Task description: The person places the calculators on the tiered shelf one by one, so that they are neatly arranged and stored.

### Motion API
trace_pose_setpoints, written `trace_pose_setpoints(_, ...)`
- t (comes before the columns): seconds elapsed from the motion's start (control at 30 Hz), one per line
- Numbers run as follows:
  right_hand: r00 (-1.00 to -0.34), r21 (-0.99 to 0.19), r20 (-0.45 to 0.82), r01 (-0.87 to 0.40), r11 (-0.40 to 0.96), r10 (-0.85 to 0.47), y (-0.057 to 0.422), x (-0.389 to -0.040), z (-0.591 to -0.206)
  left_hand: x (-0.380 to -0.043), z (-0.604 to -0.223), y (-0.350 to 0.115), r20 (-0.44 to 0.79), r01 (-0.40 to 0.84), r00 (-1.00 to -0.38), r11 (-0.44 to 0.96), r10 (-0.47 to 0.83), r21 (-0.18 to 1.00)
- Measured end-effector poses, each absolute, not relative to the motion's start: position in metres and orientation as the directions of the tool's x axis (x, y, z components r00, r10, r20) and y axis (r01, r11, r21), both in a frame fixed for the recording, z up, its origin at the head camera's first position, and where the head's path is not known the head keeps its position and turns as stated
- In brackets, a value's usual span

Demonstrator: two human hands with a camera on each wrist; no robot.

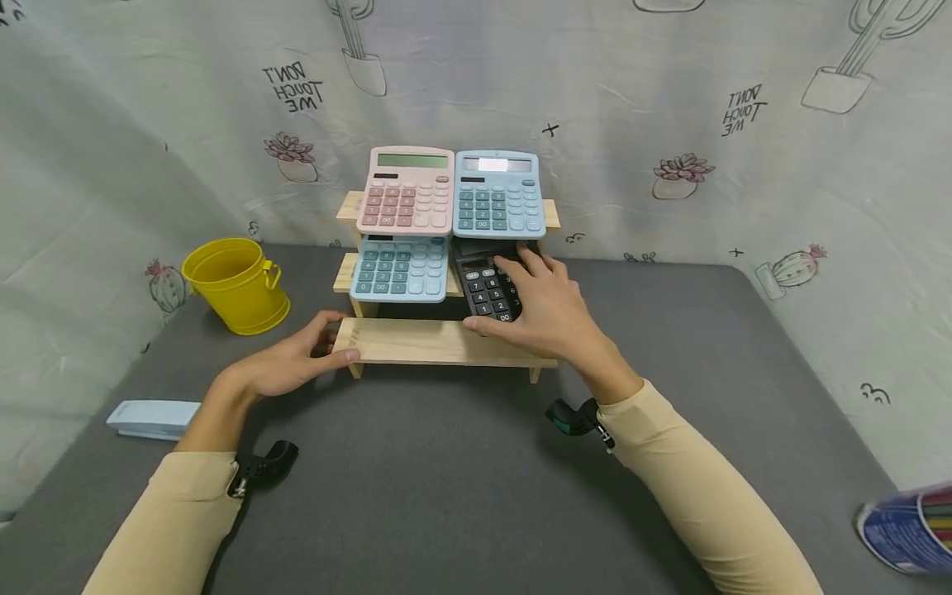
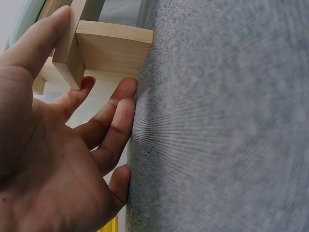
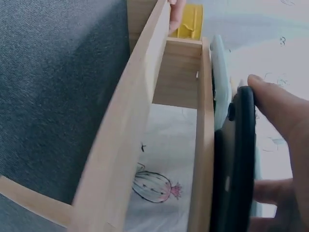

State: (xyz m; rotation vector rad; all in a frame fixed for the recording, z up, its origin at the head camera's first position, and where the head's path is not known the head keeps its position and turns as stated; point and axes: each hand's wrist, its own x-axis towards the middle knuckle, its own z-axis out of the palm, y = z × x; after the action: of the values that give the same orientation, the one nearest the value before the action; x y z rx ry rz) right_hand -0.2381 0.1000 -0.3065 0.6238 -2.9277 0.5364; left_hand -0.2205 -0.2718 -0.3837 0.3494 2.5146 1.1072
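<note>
A black calculator leans on the right half of the middle tier of a small wooden rack. My right hand grips it, thumb at its lower left edge and fingers over its upper keys. The right wrist view shows this calculator edge-on beside the tier's plank. My left hand holds the left end of the lowest tier. Seen from the left wrist, the thumb lies on one side of the plank and a finger touches the other. A blue calculator stands left of the black one.
On the top tier stand a pink calculator and another blue calculator. A yellow bucket sits left of the rack, and a light blue stapler-like object lies by my left forearm. A blue can of pencils is at right.
</note>
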Motion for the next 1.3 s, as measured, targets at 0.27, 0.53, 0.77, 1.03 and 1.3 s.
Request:
trace_pose_setpoints(0.27,-0.855,-0.352,0.07,-0.503,0.789,-0.513,0.115,-0.242,-0.297,-0.22,-0.384,-0.272,-0.221,0.09,-0.901,0.66,0.373,0.746)
trace_pose_setpoints(0.53,-0.903,-0.31,0.244,-0.419,0.854,-0.354,0.106,-0.239,-0.311,-0.222,-0.387,-0.271,-0.218,0.097,-0.898,0.657,0.382,0.748)
trace_pose_setpoints(0.77,-0.894,-0.37,0.208,-0.448,0.814,-0.398,0.106,-0.24,-0.31,-0.22,-0.386,-0.273,-0.225,0.088,-0.901,0.666,0.37,0.741)
trace_pose_setpoints(1.03,-0.876,-0.408,0.243,-0.481,0.776,-0.415,0.105,-0.246,-0.316,-0.216,-0.387,-0.279,-0.224,0.085,-0.903,0.663,0.367,0.744)
trace_pose_setpoints(1.3,-0.895,-0.405,0.307,-0.431,0.807,-0.323,0.105,-0.247,-0.323,-0.22,-0.385,-0.273,-0.234,0.084,-0.899,0.671,0.37,0.737)
